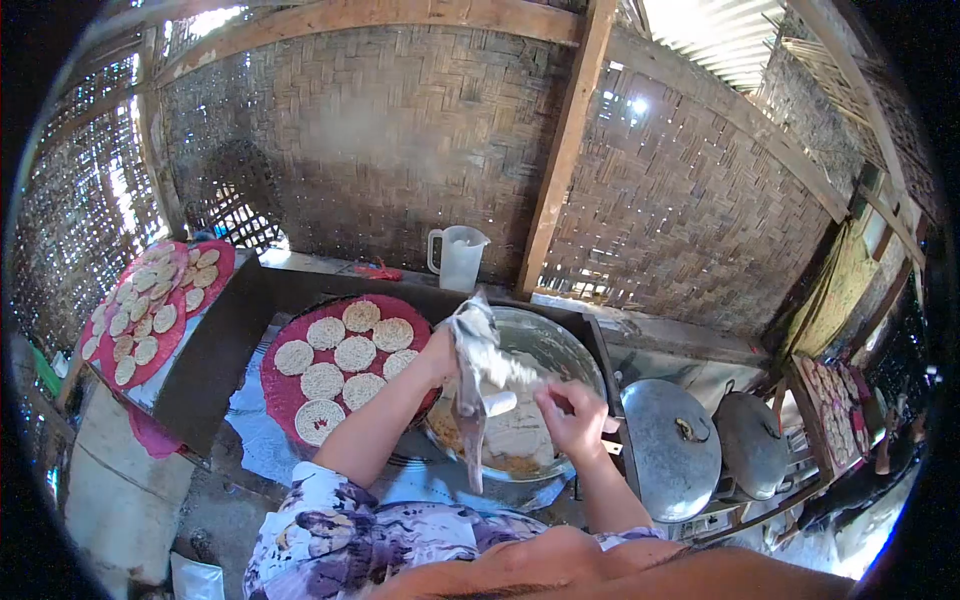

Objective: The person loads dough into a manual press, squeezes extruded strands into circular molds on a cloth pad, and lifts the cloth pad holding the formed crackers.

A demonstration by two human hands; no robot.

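My left hand [437, 358] is closed around the upper part of a greyish, limp bag or cloth [468, 400] smeared with white paste. It hangs over the near-left side of a wide metal basin [555, 322] that holds pale batter or dough [520, 428]. A short white cylinder [499, 403] shows beside the bag. A blurred white streak [515, 372] runs from the bag toward my right hand [577, 418]. The fingers of my right hand are curled together above the basin's right part; what they grip is hidden. Left of the basin, a pink-covered round tray [283, 400] carries several pale discs [355, 353].
A translucent pitcher [460, 260] stands behind the basin by the woven wall [400, 140]. Two large metal lids [670, 450] lie to the right. More discs rest on pink cloth at the far left [150, 310] and on a rack at the far right [835, 410].
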